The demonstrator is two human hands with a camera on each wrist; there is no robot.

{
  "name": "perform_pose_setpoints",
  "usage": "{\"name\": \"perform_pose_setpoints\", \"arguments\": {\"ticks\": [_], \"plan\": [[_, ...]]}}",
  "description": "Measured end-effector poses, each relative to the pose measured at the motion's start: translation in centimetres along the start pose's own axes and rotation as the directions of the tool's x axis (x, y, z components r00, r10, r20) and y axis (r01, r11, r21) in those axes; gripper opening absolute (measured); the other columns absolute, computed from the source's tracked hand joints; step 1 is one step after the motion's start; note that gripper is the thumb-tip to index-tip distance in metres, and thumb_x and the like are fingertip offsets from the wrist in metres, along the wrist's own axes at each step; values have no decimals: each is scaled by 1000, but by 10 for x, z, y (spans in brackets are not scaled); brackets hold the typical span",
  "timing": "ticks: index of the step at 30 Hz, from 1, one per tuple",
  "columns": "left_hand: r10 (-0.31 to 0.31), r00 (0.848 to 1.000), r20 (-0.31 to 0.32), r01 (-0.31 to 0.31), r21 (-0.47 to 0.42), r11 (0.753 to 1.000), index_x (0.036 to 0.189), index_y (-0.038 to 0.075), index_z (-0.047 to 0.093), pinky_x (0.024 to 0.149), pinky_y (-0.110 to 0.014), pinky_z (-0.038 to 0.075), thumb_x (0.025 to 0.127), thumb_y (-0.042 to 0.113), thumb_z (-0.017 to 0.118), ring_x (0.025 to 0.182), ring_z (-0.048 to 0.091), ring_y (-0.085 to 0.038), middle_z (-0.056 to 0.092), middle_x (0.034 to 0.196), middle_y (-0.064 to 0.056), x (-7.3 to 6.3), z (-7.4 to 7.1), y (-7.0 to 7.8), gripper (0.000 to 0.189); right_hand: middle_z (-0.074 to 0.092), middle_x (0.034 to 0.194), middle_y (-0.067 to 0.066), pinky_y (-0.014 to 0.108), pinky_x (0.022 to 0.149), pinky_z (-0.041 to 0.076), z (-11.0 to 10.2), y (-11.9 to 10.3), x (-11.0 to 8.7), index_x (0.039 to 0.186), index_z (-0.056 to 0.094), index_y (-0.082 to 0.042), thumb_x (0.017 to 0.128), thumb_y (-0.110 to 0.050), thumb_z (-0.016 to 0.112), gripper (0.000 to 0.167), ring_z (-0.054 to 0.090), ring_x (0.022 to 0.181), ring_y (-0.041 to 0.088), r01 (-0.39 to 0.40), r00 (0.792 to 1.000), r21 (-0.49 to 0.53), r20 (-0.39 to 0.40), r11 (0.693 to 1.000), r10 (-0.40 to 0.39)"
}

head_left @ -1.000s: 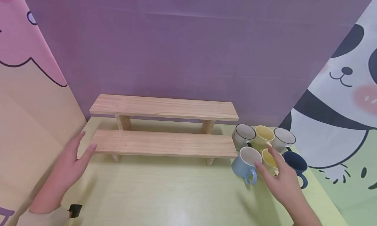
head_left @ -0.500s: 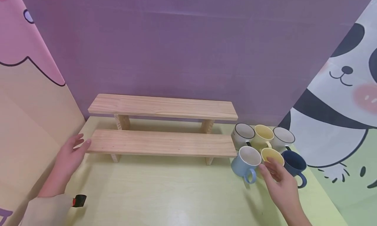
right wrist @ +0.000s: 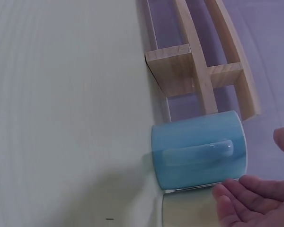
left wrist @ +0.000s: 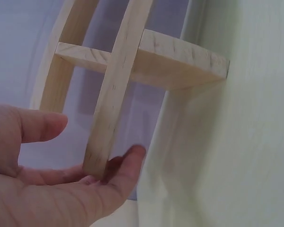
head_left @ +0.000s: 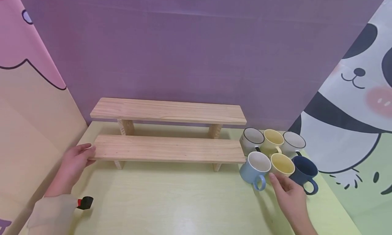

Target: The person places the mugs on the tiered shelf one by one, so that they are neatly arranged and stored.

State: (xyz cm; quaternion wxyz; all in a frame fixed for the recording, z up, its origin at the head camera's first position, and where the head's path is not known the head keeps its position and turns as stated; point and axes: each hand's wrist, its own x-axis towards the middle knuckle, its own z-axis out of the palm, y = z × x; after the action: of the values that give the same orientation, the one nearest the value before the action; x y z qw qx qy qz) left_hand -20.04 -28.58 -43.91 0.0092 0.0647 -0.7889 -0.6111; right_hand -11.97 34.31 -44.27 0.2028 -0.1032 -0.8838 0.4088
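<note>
At the left end of the lower wooden board (head_left: pixel 168 149), my left hand (head_left: pixel 75 163) has its fingers around and below the board's end. In the left wrist view, the thumb stands apart from the board. My right hand (head_left: pixel 291 197) is at the front yellow mug (head_left: pixel 282 164), its fingers bent close to the mug's near side. A gap shows between thumb and fingers in the right wrist view; contact is unclear, and the hand hides part of the mug. A light blue mug (head_left: pixel 255 170) stands just left of it, a dark blue mug (head_left: pixel 304 172) just right.
Behind these stand a white mug with dark rim (head_left: pixel 252 139), another yellow mug (head_left: pixel 272 141) and a second white mug (head_left: pixel 293 143). The upper wooden board (head_left: pixel 168 111) runs along the purple backdrop (head_left: pixel 196 51). All rest on a pale table (head_left: pixel 171 197).
My left hand has moved in from the left to the lower board's end. The right hand has lowered from above the mugs to the near side of the front yellow one, its fingers bending.
</note>
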Motion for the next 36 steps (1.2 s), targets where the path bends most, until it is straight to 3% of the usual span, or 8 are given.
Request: {"name": "perform_pose_setpoints", "arguments": {"ticks": [4, 8, 19, 25, 31, 36], "plan": [[-29, 999, 36, 32, -76, 997, 146, -26, 16, 80, -15, 55, 109, 19, 47, 88, 57, 2, 31, 142, -43, 6, 2, -3, 66, 75, 95, 12, 9, 69, 50, 6, 7, 3, 111, 74, 4, 102, -29, 67, 34, 66, 81, 0, -8, 999, 41, 36, 999, 6], [-56, 998, 31, 59, -102, 993, 147, -26, 15, 80, -15, 55, 108, 17, 49, 88, 56, 2, 28, 144, -43, 11, 3, -7, 66, 74, 98, 18, 13, 70, 55, 12, 11, 8, 115, 70, 10, 104, -30, 64, 42, 68, 82, 4, -65, 993, 100, 108, 993, 54], [-116, 992, 52, 122, -156, 980, 150, -22, 11, 79, -17, 56, 107, 13, 53, 87, 57, 0, 25, 146, -40, 19, 0, -15, 69, 73, 101, 19, 18, 72, 57, 19, 16, 11, 116, 68, 14, 105, -34, 61, 50, 68, 79, 7, -159, 974, 114, 181, 981, 137], [-133, 989, 58, 142, -207, 968, 151, -21, 12, 78, -20, 58, 105, 13, 58, 85, 60, -4, 34, 139, -34, 20, -3, -16, 73, 74, 99, 17, 21, 77, 57, 26, 17, 10, 111, 71, 13, 107, -28, 59, 43, 68, 87, 9, -160, 958, 153, 261, 975, 116], [-140, 988, 64, 151, -250, 956, 151, -20, 12, 80, -21, 58, 104, 12, 61, 85, 62, -6, 40, 132, -28, 21, -1, -18, 75, 74, 99, 16, 20, 78, 56, 29, 21, 11, 108, 72, 11, 108, -26, 56, 40, 67, 89, 7, -169, 951, 171, 287, 971, 115], [-122, 991, 63, 134, -260, 956, 150, -22, 14, 79, -22, 59, 104, 10, 61, 85, 63, -6, 48, 119, -21, 22, 0, -20, 73, 73, 101, 20, 18, 81, 56, 30, 23, 10, 110, 70, 15, 109, -22, 53, 40, 69, 90, 9, -168, 951, 272, 298, 947, 83]]}}
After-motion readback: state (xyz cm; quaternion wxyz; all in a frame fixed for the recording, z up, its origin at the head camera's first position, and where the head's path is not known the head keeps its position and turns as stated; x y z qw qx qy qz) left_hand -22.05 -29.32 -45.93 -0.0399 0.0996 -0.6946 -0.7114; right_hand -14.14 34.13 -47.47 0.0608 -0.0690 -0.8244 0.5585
